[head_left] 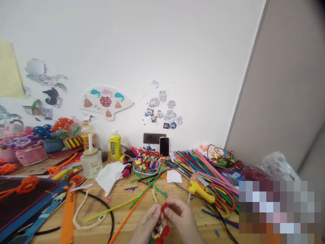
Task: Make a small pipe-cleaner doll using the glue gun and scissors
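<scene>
Near the bottom centre, my left hand [149,223] and my right hand [180,217] meet, fingertips pinched around a small red piece [164,206]. Below the fingertips, between my palms, is a small colourful figure [157,236] with red, green and yellow parts; the hands and the frame's edge partly hide it. Both hands are closed. Just beyond them lie a pale yellow-green strip [154,195] and green stems. A yellow glue gun [201,192] rests on the wooden table [132,222] to the right of my right hand.
Many coloured pipe cleaners [200,166] spread over the right side. A tray [146,173] of small figures stands behind my hands, near a phone [164,146], a yellow bottle [115,145] and a glass jar [91,164]. Orange and black stems and white tissue [109,176] lie at left.
</scene>
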Motion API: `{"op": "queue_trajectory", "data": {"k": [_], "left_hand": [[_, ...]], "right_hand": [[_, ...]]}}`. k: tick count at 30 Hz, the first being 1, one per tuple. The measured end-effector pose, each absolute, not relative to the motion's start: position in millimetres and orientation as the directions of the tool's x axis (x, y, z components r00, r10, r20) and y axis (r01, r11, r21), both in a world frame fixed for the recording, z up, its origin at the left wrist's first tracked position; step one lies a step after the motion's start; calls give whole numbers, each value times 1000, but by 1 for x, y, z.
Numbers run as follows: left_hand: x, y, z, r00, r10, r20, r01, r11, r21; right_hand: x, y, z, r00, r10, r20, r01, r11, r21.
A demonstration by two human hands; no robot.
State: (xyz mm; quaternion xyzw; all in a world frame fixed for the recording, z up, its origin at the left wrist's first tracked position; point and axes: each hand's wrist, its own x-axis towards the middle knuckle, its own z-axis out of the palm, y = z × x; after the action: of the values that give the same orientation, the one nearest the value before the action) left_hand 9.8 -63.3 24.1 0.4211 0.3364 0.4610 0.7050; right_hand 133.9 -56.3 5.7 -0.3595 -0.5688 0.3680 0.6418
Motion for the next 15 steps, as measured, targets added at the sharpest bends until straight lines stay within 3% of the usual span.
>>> {"op": "queue_trajectory", "data": {"k": [9, 15], "left_hand": [[9, -69, 26, 311, 942, -126, -419, 255, 871], [11, -67, 25, 328, 942, -73, -365, 197, 910]], "right_hand": [[132, -60, 9, 87, 889, 449, -54, 455, -889], [130, -61, 8, 82, 891, 447, -37, 451, -892]]}}
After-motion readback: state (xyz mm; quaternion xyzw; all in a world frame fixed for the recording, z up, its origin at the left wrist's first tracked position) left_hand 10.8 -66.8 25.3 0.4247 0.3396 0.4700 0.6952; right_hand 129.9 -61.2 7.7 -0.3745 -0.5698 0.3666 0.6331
